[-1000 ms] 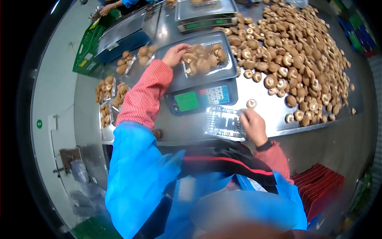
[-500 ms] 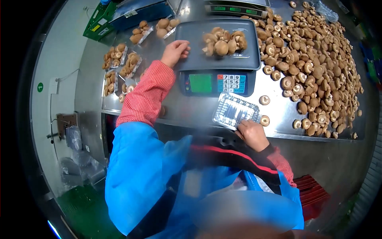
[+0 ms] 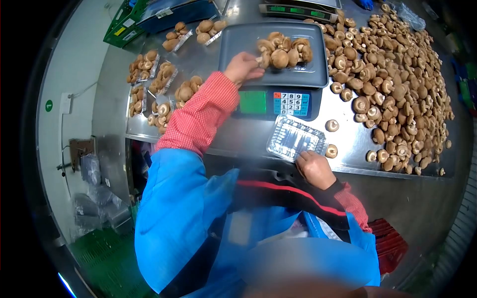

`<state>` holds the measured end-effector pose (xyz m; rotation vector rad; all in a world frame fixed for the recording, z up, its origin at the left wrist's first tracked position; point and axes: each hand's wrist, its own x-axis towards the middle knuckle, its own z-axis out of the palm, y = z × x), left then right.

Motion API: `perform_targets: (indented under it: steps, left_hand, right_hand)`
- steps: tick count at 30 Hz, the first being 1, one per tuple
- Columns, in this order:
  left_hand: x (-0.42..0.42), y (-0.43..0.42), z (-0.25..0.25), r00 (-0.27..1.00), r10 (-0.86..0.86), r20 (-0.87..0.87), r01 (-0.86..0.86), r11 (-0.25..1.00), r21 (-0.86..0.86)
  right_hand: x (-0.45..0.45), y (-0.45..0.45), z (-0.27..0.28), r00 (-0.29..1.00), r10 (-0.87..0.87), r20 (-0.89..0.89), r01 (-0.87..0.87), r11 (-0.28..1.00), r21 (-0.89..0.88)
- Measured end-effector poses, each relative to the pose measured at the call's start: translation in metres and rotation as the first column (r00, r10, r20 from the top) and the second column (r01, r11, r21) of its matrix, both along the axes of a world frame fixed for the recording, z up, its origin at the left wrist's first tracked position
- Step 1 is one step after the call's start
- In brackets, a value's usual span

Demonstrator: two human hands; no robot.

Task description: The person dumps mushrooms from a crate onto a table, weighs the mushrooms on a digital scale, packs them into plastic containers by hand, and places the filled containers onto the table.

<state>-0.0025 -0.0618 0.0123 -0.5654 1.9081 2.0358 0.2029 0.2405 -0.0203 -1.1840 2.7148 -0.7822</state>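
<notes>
A cluster of brown mushrooms (image 3: 279, 58) lies on the grey pan (image 3: 233, 39) of a weighing scale, with a bit of clear plastic showing at its right side. My left hand (image 3: 243, 68) is over the pan's left part, fingers apart, its tips at the leftmost mushroom; whether they touch it I cannot tell. Below the scale's keypad (image 3: 290, 103), an empty clear plastic tray (image 3: 293, 138) rests tilted on the steel table. My right hand (image 3: 316, 169) has its fingers closed at the tray's near right edge.
A big heap of loose mushrooms (image 3: 397, 94) covers the table's right side. Several filled trays (image 3: 163, 78) stand at the left. Two single mushrooms (image 3: 332, 125) lie right of the empty tray. Behind are a second scale (image 3: 298, 12) and a green crate (image 3: 124, 25).
My left hand has moved right, from the pan's left edge to the mushrooms on it. Another filled tray at the left is now uncovered by my sleeve. My right hand stays at the tray.
</notes>
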Motion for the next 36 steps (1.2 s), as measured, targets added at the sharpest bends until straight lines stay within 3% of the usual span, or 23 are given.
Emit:
perform_targets:
  steps: [3, 4, 5, 7, 8, 9, 11, 12, 13, 15, 16, 18, 20, 21, 23, 25, 26, 30, 32, 34, 35, 36]
  left_hand:
    - [-0.002, 0.003, -0.002, 1.0, 0.012, 0.002, -0.012, 1.0, 0.018]
    - [-0.003, 0.0, -0.005, 1.0, -0.016, -0.001, 0.016, 1.0, 0.011]
    - [-0.004, -0.003, -0.009, 0.999, -0.036, -0.005, 0.036, 0.999, 0.001]
    - [-0.005, -0.003, -0.009, 0.998, -0.055, -0.002, 0.055, 0.998, 0.012]
    - [-0.005, -0.005, -0.008, 0.998, -0.055, -0.006, 0.055, 0.998, 0.011]
    - [-0.004, -0.006, -0.008, 0.998, -0.06, -0.01, 0.06, 0.998, 0.025]
    - [-0.005, -0.005, -0.009, 0.998, -0.062, -0.029, 0.064, 0.997, 0.049]
    - [-0.004, -0.004, -0.006, 0.998, -0.053, -0.015, 0.054, 0.997, 0.048]
    - [-0.005, -0.004, -0.007, 0.999, -0.047, 0.002, 0.047, 0.998, 0.051]
    - [-0.005, -0.006, -0.011, 0.998, -0.061, -0.009, 0.062, 0.996, 0.063]
    - [-0.003, -0.003, -0.007, 0.999, -0.045, -0.002, 0.045, 0.997, 0.059]
    - [-0.003, -0.003, -0.009, 0.999, -0.042, -0.015, 0.042, 0.997, 0.057]
    - [-0.003, -0.004, -0.013, 0.999, -0.042, -0.031, 0.044, 0.997, 0.06]
    - [-0.003, -0.003, -0.012, 0.999, -0.036, -0.035, 0.038, 0.998, 0.057]
    - [-0.003, -0.002, -0.012, 0.999, -0.021, -0.05, 0.024, 0.998, 0.061]
    - [-0.002, -0.001, -0.016, 0.998, -0.006, -0.07, 0.011, 0.997, 0.076]
    - [-0.001, 0.0, -0.015, 0.998, 0.011, -0.061, -0.006, 0.996, 0.093]
    - [-0.002, -0.009, -0.02, 0.993, 0.06, -0.101, -0.044, 0.988, 0.15]
    - [-0.006, -0.019, -0.014, 0.991, 0.092, -0.097, -0.074, 0.982, 0.171]
    - [-0.016, -0.036, -0.011, 0.984, 0.131, -0.122, -0.107, 0.976, 0.189]
    - [-0.024, -0.046, -0.007, 0.976, 0.171, -0.132, -0.144, 0.97, 0.195]
    - [-0.032, -0.056, -0.002, 0.967, 0.212, -0.141, -0.182, 0.963, 0.201]
  right_hand:
    - [-0.009, 0.01, 0.003, 0.991, -0.093, 0.094, 0.095, 0.995, -0.02]
    - [-0.02, 0.016, 0.004, 0.981, -0.158, 0.108, 0.172, 0.976, -0.132]
    - [-0.028, 0.025, 0.011, 0.94, -0.326, 0.103, 0.337, 0.933, -0.124]
    - [-0.053, 0.039, 0.012, 0.709, -0.691, 0.144, 0.697, 0.717, 0.008]
    - [-0.068, 0.046, 0.002, 0.638, -0.77, 0.011, 0.769, 0.638, 0.035]
    - [-0.08, 0.053, -0.011, 0.62, -0.783, -0.057, 0.783, 0.612, 0.112]
    - [-0.098, 0.083, -0.099, 0.678, -0.689, 0.257, 0.685, 0.719, 0.122]
    - [-0.103, 0.079, -0.093, 0.595, -0.518, 0.614, 0.672, 0.74, -0.025]
    - [-0.107, 0.077, -0.086, 0.633, -0.467, 0.618, 0.654, 0.749, -0.104]
    - [-0.12, 0.065, -0.061, 0.546, -0.625, 0.558, 0.785, 0.614, -0.082]
    - [-0.131, 0.054, -0.034, 0.521, -0.606, 0.601, 0.837, 0.501, -0.22]
    - [-0.155, 0.031, 0.016, 0.675, -0.632, 0.381, 0.737, 0.555, -0.385]
    - [-0.179, -0.006, 0.054, 0.731, -0.616, 0.294, 0.67, 0.566, -0.48]
    - [-0.194, -0.025, 0.062, 0.782, -0.606, 0.144, 0.566, 0.596, -0.569]
    - [-0.218, -0.058, 0.08, 0.795, -0.606, 0.02, 0.539, 0.69, -0.483]
    - [-0.244, -0.077, 0.067, 0.76, -0.542, -0.357, 0.481, 0.84, -0.251]
    - [-0.246, -0.08, 0.06, 0.744, -0.515, -0.426, 0.472, 0.856, -0.21]
    - [-0.216, -0.061, 0.073, 0.629, -0.609, -0.484, 0.429, 0.791, -0.436]
    - [-0.173, -0.04, 0.063, 0.753, -0.564, -0.338, 0.465, 0.82, -0.334]
    - [-0.113, -0.026, 0.048, 0.856, -0.498, 0.138, 0.505, 0.863, -0.023]
    - [-0.089, -0.017, 0.029, 0.874, -0.401, 0.276, 0.375, 0.916, 0.144]
    - [-0.064, -0.015, 0.033, 0.908, -0.247, 0.34, 0.227, 0.969, 0.097]
